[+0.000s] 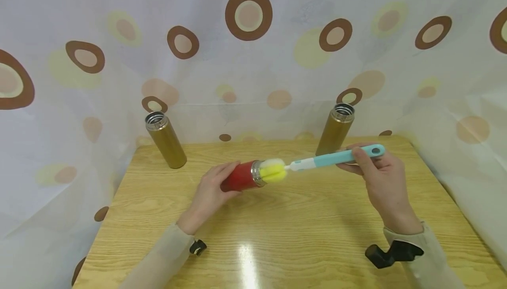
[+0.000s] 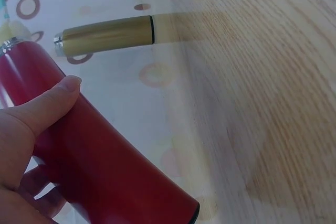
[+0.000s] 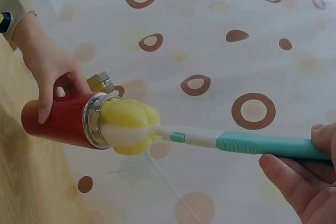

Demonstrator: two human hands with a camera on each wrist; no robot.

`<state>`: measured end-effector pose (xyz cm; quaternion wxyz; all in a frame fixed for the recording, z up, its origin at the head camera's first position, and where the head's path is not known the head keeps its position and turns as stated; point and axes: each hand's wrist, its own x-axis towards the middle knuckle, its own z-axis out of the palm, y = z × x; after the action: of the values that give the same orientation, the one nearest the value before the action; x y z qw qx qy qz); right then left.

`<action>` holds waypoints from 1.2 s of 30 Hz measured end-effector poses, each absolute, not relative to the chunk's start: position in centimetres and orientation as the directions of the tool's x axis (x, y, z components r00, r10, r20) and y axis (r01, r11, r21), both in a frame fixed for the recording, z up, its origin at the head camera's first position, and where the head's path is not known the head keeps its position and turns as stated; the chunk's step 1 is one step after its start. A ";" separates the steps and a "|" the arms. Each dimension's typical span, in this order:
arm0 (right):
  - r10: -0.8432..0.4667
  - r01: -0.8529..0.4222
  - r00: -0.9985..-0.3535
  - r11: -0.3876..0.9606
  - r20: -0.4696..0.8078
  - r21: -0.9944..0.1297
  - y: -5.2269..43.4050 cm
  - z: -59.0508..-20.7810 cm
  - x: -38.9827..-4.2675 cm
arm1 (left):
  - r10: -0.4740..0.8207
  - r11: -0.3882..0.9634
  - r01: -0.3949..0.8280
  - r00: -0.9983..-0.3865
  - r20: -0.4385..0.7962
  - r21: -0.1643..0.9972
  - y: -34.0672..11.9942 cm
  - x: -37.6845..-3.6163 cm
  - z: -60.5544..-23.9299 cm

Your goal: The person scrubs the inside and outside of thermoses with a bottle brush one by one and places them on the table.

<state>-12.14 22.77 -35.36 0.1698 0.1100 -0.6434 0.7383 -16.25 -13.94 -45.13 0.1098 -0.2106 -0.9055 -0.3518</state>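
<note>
My left hand (image 1: 214, 192) grips a red thermos bottle (image 1: 240, 177) around its body, tilted on its side with the mouth toward the right. In the left wrist view the thumb lies along the red bottle (image 2: 100, 145). My right hand (image 1: 384, 183) holds a bottle brush (image 1: 336, 159) by its turquoise handle (image 3: 273, 146). The brush's yellow and white sponge head (image 3: 128, 124) sits at the steel mouth of the bottle, its front end hidden by the rim and most of the sponge still outside.
A gold thermos bottle (image 1: 166, 141) stands without a lid at the back left of the wooden table (image 1: 277, 227). Another gold bottle (image 1: 336, 130) stands at the back right, behind the right hand. A patterned curtain (image 1: 206, 78) hangs behind and at the sides.
</note>
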 end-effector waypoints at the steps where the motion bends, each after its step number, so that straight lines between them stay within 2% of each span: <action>1: 0.114 -0.389 -0.919 -0.113 0.377 -0.914 22.8 -35.3 -12.1 | 0.304 0.663 0.460 -0.886 0.349 0.590 -13.9 -16.3 -45.1; 14: 0.139 -0.384 -0.920 -0.149 0.366 -0.911 22.7 -35.3 -12.4 | 0.275 0.668 0.431 -0.900 0.338 0.606 -14.1 -16.7 -45.1; 24: -0.023 -0.360 -0.931 -0.116 0.365 -0.926 25.0 -35.7 -12.9 | 0.251 0.682 0.426 -0.900 0.356 0.595 -14.3 -17.3 -45.3; 30: -0.043 -0.376 -0.924 -0.089 0.381 -0.922 26.0 -35.6 -12.7 | 0.253 0.678 0.429 -0.899 0.358 0.597 -14.4 -17.5 -44.9; 36: -0.091 -0.463 -0.878 -0.089 0.470 -0.882 26.1 -35.5 -12.8 | 0.246 0.667 0.400 -0.915 0.321 0.629 -14.6 -17.6 -44.6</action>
<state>-12.82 26.12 -35.47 0.1314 0.2094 -0.6620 0.7076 -17.63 -14.62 -44.60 0.1049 -0.1781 -0.9069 -0.3672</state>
